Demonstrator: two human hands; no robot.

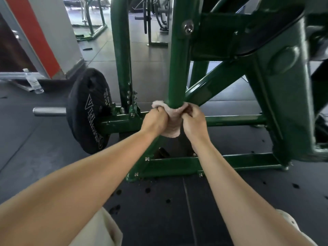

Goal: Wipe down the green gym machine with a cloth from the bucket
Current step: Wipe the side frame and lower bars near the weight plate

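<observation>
Low on the upright green steel post [177,68], just above its base, sits the pale pink terry cloth [171,126], looped around the tube. Over on the post's left side the left hand [155,119] grips one end; on the post's right the right hand [194,121] pinches the other, both fists curled tight and equally near. That post's long axis runs straight up from the hands, so the next stroke looks like an upward slide. Further left of the post, a round black weight plate [87,110] sits on a chrome peg [49,111].
</observation>
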